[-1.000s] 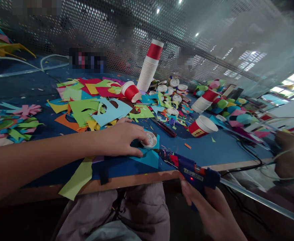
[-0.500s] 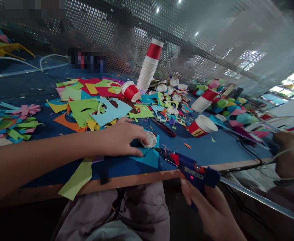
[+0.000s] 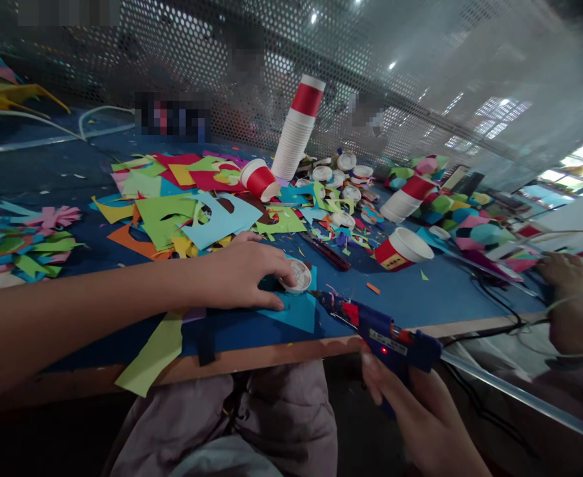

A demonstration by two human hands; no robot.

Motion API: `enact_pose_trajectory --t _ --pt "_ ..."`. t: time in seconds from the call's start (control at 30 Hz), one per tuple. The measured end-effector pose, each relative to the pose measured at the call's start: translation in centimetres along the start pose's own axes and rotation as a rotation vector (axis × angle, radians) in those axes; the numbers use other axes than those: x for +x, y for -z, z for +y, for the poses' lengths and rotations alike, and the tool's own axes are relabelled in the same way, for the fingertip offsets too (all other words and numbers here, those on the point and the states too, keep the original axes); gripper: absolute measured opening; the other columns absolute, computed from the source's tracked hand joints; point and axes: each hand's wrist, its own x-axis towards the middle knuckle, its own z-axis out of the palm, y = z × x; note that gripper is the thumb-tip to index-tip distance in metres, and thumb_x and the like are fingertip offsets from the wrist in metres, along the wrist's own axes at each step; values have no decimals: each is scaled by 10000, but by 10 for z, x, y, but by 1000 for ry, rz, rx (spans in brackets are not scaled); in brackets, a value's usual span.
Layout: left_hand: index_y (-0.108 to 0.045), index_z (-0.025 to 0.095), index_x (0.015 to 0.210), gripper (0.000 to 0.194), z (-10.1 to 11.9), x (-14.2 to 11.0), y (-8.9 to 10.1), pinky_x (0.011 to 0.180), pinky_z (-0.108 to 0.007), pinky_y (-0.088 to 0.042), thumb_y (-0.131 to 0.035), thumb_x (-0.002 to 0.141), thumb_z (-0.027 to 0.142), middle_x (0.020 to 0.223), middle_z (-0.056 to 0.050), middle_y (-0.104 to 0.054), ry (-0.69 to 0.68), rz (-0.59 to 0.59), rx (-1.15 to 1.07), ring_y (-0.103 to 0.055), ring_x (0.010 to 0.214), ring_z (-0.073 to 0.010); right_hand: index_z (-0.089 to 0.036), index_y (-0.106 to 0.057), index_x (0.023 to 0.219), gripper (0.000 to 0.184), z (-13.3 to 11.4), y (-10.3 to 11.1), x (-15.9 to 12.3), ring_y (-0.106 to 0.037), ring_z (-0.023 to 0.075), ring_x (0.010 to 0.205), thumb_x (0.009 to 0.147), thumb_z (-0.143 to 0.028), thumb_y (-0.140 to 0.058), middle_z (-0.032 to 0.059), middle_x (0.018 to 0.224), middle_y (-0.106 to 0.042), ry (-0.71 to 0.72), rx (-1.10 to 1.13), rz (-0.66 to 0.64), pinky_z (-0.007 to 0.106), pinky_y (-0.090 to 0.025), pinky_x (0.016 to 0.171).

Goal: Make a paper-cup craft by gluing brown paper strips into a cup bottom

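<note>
My left hand [image 3: 249, 270] lies low over the table, pressing its index finger on a white paper-cup bottom [image 3: 300, 274]. That round piece rests on a sheet of blue paper [image 3: 291, 314], and my thumb touches the sheet beside it. In my right hand [image 3: 411, 404] is a blue hot glue gun [image 3: 385, 334], its red light lit. A long clear glue stick [image 3: 520, 393] runs out of its back. The nozzle points left, close to the right rim of the cup bottom; whether it touches cannot be made out.
Coloured paper scraps [image 3: 172, 215] spread behind my left hand. A tall stack of paper cups [image 3: 297, 129] stands beyond them. An upright-tilted red and white cup [image 3: 403, 250] and a dark utility knife [image 3: 327, 252] lie nearer. Another person's hand [image 3: 567, 278] is at the right.
The glue gun has shifted very slightly right and down in my right hand. My left hand stays on the cup bottom. The other person's hand at the right has moved a little.
</note>
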Motion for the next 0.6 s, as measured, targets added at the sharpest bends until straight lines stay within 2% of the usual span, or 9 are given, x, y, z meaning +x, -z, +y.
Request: enact_pose_trajectory --t 0.13,0.3,0.4,0.5,0.6 --pt "-696 266 1082 284 0 0 -1 1064 -429 -224 -751 842 407 1202 -9 -709 -14 8 -5 -609 1146 -252 -217 -491 529 454 2 1 2 -513 145 558 840 -504 -658 9 562 -544 14 -28 -53 228 -491 545" --pt "-698 266 1081 281 -1 0 -1 1057 -413 -237 -751 841 404 1177 1 -710 -20 14 -4 -614 1130 -244 -223 -471 544 452 4 0 2 -517 144 544 814 -517 -683 9 571 -566 -48 33 -12 225 -479 496" --pt "-698 266 1086 288 -1 0 -1 1050 -398 -253 -744 843 414 1176 2 -710 -31 16 -3 -613 1136 -244 -221 -560 617 379 4 0 2 -522 153 536 808 -524 -684 7 575 -566 -64 55 -58 234 -471 470" --pt "-697 266 1079 280 -1 0 -1 1045 -387 -259 -745 841 406 1186 4 -710 -34 20 -7 -609 1153 -245 -215 -625 700 335 5 1 1 -539 162 540 824 -523 -671 8 584 -569 -39 55 -36 245 -477 481" --pt "-692 268 1083 274 -1 0 -1 1047 -385 -253 -743 843 390 1206 3 -708 -35 15 6 -604 1169 -247 -220 -559 612 395 5 0 -1 -539 162 537 851 -523 -646 14 565 -560 -14 15 -2 253 -457 487"
